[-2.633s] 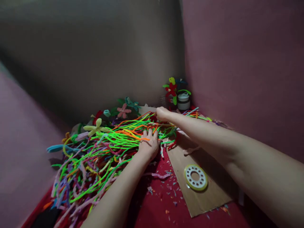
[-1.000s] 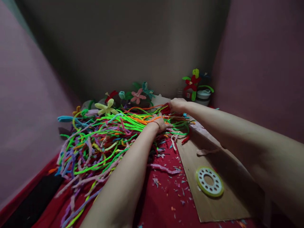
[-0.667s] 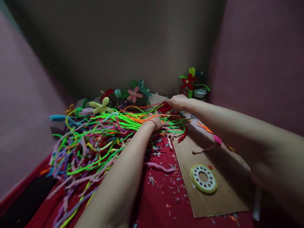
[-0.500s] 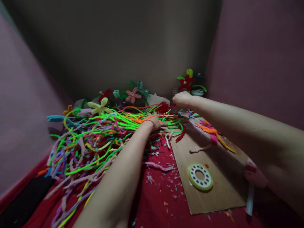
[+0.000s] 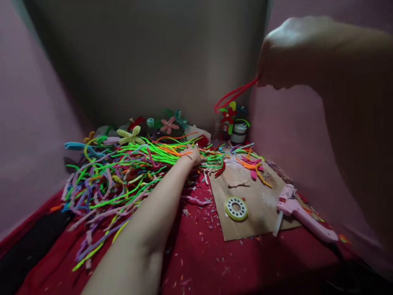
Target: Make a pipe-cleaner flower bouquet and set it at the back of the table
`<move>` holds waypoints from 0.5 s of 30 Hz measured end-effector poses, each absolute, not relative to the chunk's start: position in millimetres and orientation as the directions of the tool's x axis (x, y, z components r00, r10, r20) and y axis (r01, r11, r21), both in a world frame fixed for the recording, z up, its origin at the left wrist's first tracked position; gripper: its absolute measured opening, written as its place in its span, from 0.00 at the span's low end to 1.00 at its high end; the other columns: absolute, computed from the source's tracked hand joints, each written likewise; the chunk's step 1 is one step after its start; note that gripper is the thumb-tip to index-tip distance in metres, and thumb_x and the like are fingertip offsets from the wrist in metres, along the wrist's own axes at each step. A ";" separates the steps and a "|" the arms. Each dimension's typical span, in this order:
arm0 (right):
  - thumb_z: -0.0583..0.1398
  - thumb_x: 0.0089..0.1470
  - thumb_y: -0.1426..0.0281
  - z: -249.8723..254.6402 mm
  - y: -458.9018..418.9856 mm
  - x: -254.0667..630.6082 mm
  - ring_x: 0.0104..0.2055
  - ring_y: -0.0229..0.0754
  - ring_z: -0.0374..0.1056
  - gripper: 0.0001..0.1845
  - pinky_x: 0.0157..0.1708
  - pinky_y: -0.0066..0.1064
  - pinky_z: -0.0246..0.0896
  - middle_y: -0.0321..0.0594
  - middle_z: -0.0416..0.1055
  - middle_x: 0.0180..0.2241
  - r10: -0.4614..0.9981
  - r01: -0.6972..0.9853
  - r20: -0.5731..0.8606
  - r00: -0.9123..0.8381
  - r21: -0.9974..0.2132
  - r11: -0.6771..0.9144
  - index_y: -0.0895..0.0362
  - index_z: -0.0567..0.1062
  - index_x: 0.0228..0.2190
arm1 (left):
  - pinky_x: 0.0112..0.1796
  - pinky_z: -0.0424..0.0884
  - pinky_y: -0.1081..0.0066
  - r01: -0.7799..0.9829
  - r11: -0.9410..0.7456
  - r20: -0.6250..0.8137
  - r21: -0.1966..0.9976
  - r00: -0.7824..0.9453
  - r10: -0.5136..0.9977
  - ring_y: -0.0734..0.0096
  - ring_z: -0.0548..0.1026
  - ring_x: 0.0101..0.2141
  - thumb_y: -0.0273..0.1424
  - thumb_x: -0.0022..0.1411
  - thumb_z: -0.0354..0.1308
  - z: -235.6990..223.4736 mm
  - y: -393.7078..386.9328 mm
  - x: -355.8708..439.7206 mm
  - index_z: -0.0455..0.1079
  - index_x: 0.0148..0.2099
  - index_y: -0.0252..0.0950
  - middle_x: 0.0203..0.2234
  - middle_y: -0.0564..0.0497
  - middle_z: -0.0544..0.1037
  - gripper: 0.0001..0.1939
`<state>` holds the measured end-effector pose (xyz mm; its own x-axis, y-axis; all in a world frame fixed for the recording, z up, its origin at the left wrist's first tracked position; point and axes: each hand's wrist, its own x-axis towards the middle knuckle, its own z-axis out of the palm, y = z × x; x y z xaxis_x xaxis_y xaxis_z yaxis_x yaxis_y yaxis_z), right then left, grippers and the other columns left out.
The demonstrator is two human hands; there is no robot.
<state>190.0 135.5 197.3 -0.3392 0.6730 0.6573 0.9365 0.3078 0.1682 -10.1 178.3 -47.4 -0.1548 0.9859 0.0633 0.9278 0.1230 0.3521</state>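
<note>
A big heap of coloured pipe cleaners [image 5: 123, 180], many of them bright green, spreads over the left of the red cloth. At its right end my left hand [image 5: 193, 155] is closed around part of the bundle, with orange stems lying across it; the fingertips are partly hidden. Raised high at the upper right, my right hand [image 5: 291, 53] is closed in a fist. From it a red pipe cleaner [image 5: 236, 95], bent into a narrow loop, sticks out to the left and down. More red stems [image 5: 202, 141] lie just beyond my left hand.
On the cardboard [image 5: 254, 227] lie a tape roll [image 5: 236, 209] and orange and pink pipe-cleaner pieces [image 5: 253, 166]. A pink glue gun [image 5: 294, 207] rests over its right edge. Pipe-cleaner flowers [image 5: 168, 125] and a lidded jar [image 5: 238, 133] stand behind. Scraps litter the red cloth [image 5: 196, 262].
My right hand has risen up and to the right from behind the heap, drawing out the red pipe cleaner. My left hand stays on the bundle. The glue gun is now fully uncovered.
</note>
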 end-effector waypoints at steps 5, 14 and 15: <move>0.61 0.44 0.73 164.1 66.7 177.7 0.41 0.56 0.71 0.13 0.35 0.39 0.63 0.53 0.75 0.35 0.726 0.965 0.636 -0.261 0.199 0.173 0.62 0.79 0.35 | 0.58 0.45 0.53 0.825 -0.103 0.213 0.556 -0.022 0.977 0.46 0.48 0.61 0.29 0.50 0.62 -32.7 131.3 12.1 0.66 0.52 0.37 0.64 0.44 0.48 0.25; 0.56 0.51 0.69 29.6 96.9 108.7 0.40 0.49 0.72 0.14 0.36 0.32 0.64 0.52 0.75 0.36 0.868 0.896 0.233 -0.439 0.047 0.441 0.59 0.77 0.39 | 0.27 0.70 0.70 0.020 0.062 -0.061 0.998 -0.053 0.997 0.67 0.74 0.26 0.32 0.52 0.60 -32.6 55.4 -14.1 0.68 0.40 0.33 0.29 0.45 0.76 0.12; 0.56 0.51 0.70 15.3 98.2 101.2 0.40 0.49 0.72 0.14 0.36 0.31 0.64 0.53 0.75 0.36 0.872 0.892 0.192 -0.449 0.040 0.451 0.60 0.77 0.39 | 0.23 0.68 0.72 -0.109 0.097 -0.105 0.989 -0.064 0.992 0.70 0.73 0.23 0.33 0.55 0.58 -33.0 51.3 -21.6 0.68 0.37 0.31 0.27 0.45 0.75 0.10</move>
<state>101.2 98.2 15.3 -0.4493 0.8724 0.1922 0.8919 0.4505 0.0398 -21.6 51.3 -33.0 -0.0644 0.9924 -0.1047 -0.1093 0.0973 0.9892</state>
